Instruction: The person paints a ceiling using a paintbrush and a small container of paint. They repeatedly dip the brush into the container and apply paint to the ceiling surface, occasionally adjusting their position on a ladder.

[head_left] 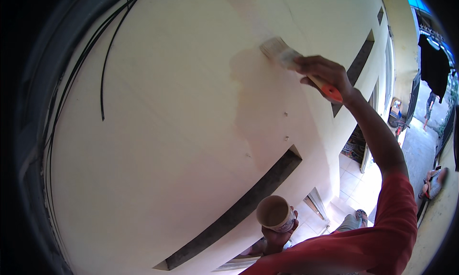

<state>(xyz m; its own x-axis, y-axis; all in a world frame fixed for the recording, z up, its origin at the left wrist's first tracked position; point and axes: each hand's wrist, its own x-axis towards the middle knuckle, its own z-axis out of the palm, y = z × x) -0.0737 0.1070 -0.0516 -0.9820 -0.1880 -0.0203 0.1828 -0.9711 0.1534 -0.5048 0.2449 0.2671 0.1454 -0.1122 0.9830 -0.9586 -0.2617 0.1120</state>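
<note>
My right hand is closed round the handle of a wide paintbrush, which has a red-orange end and pale bristles. The bristle tips are against the cream wall, beside a darker, damp-looking patch that runs down from there. Lower down, my left hand grips a small pale cup from below and the side. The cup's mouth faces up toward me, and its inside looks light; I cannot make out how much it holds. A red sleeve covers my right upper arm.
A long dark recessed slot slants across the wall below the brush, and another slot is at the right. Black cables hang at the left. Beyond are a tiled floor, a passage with hanging dark clothing, and people farther off.
</note>
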